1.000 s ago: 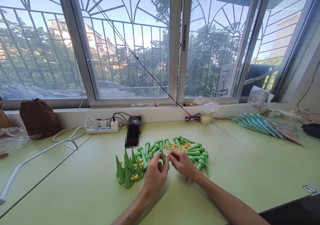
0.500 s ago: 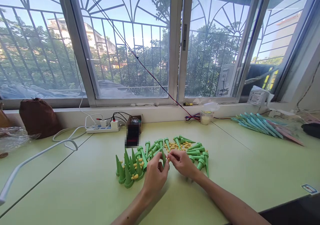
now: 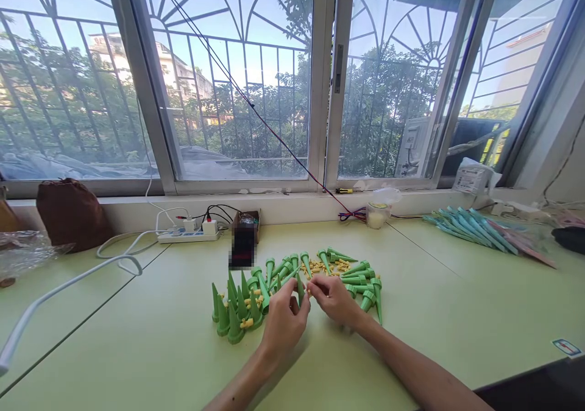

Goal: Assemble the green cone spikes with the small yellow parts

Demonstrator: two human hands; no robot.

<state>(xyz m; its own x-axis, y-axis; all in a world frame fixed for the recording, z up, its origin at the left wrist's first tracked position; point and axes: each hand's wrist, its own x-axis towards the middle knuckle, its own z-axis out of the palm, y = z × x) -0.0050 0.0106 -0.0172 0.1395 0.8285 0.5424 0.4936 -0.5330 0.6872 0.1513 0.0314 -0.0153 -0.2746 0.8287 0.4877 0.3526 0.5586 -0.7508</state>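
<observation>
My left hand [image 3: 287, 319] is closed around a green plastic spike [image 3: 300, 288], which points upward between thumb and fingers. Close beside it, my right hand [image 3: 336, 300] pinches a small yellow valve piece [image 3: 309, 292] against the spike's side; the fingers hide most of it. Left of my hands stands a group of upright green spikes [image 3: 234, 323], some with a yellow valve [image 3: 247, 323] at the base. More green spikes [image 3: 361, 271] lie and stand in an arc behind and to the right. Loose yellow pieces [image 3: 315, 269] are heaped inside that arc.
A dark box [image 3: 244, 240] and a white power strip [image 3: 189, 235] sit by the window wall. A white bent rod [image 3: 68, 289] crosses the left side. Farther right are a jar [image 3: 377, 215] and light-blue packets [image 3: 475, 228]. A brown pouch [image 3: 70, 216] stands far left.
</observation>
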